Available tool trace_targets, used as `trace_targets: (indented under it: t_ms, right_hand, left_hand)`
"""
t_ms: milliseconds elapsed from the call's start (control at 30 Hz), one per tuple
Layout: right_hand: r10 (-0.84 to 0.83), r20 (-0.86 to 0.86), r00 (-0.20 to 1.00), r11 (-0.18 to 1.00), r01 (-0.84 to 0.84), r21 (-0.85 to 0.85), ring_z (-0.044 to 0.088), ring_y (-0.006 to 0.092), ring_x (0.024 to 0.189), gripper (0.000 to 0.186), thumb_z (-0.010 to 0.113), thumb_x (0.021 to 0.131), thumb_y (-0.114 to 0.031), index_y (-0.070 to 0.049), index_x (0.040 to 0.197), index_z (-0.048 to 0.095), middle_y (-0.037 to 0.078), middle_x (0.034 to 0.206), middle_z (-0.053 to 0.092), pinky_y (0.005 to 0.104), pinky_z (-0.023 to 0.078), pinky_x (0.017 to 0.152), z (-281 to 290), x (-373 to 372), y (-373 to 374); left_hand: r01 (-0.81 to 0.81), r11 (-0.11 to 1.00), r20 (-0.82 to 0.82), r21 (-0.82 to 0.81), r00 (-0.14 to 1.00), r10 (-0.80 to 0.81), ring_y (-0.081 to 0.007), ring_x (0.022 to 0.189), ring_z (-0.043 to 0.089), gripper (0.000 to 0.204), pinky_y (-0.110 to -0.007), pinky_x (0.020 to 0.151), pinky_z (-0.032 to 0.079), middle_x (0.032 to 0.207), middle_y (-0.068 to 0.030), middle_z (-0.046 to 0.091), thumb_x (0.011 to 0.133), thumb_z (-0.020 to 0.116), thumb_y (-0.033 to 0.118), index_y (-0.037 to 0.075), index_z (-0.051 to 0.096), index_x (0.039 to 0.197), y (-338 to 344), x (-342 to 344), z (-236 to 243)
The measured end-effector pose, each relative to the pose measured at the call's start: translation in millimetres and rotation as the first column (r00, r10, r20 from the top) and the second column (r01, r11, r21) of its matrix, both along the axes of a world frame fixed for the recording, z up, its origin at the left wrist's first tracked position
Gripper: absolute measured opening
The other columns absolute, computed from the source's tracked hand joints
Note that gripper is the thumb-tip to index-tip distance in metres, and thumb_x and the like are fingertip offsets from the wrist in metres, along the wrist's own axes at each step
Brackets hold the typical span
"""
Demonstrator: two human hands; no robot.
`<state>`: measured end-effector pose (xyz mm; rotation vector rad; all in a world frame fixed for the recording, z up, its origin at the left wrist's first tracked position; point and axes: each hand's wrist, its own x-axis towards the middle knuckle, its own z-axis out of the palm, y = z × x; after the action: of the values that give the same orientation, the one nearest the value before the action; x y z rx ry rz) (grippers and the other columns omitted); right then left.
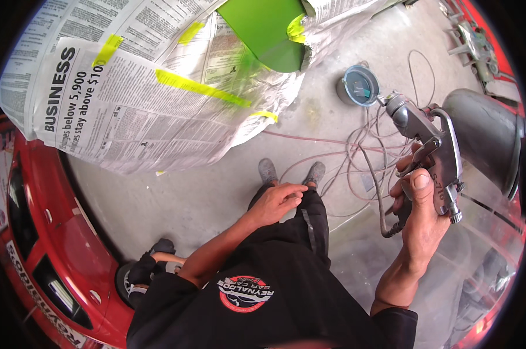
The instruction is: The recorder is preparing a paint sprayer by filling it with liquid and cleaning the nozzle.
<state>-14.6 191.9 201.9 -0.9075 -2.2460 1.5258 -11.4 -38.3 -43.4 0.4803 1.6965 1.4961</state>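
Note:
My right hand [417, 198] grips a metal spray gun [443, 157] with a large grey cup [478, 139] on its side and a hose [379, 206] running from underneath. My left hand [277, 200] is held low in front of my dark trousers, its fingers loosely bent and somewhat apart, with nothing visible in it. Up and ahead, newspaper [129, 128] fastened with yellow tape [199, 87] covers a large object, leaving a green panel [263, 35] exposed at the top.
A blue-grey bucket [353, 84] sits on the concrete floor [210, 192] among tangled hoses [356, 168]. A red car [77, 244] stands at left, with part of another person [158, 259] low beside it. Metal equipment [472, 46] lines the upper right; translucent sheeting [478, 262] lies lower right.

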Motion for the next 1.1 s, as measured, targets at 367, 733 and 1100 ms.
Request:
trace_targets:
  t_ms: [367, 733, 1100]
  right_hand:
    - [0.051, -0.059, 0.997, 0.981, -0.061, -0.184, 0.060, 0.0102, 0.066, 0.075, 0.077, 0.082, -0.055, 0.006, 0.123, 0.063, 0.008, 0.090, 0.067, 0.0224, 0.044, 0.053, -2.2, 7.4, 0.9]
    - [0.122, -0.038, 0.992, 0.958, -0.127, -0.257, 0.062, 0.0146, 0.062, 0.091, 0.078, 0.075, -0.066, 0.007, 0.125, 0.057, 0.013, 0.092, 0.068, 0.0235, 0.043, 0.049, -14.8, 17.7, 13.9]
    - [-0.219, 0.094, 0.971, 0.972, 0.226, -0.069, 0.057, 0.0082, 0.065, 0.043, 0.069, 0.090, -0.029, 0.006, 0.115, 0.065, 0.007, 0.093, 0.068, 0.0226, 0.045, 0.056, -64.4, 84.0, 84.6]
  left_hand:
    - [0.007, 1.000, 0.001, -0.001, 1.000, -0.007, -0.0130, 0.085, 0.058, 0.031, -0.028, 0.077, 0.048, 0.102, -0.0055, 0.065, 0.098, 0.060, 0.010, 0.005, 0.063, 0.128, 3.8, 1.1, -2.5]
    - [0.038, 0.999, 0.042, -0.037, 0.998, -0.037, -0.0128, 0.088, 0.059, 0.033, -0.028, 0.079, 0.049, 0.103, -0.0053, 0.065, 0.098, 0.060, 0.012, 0.005, 0.063, 0.129, 14.5, 0.4, -7.8]
    - [0.083, 0.995, 0.034, -0.063, 0.996, -0.081, -0.0166, 0.087, 0.065, 0.032, -0.030, 0.082, 0.052, 0.101, -0.0086, 0.069, 0.096, 0.061, 0.010, 0.002, 0.063, 0.127, 52.5, 2.3, -26.3]
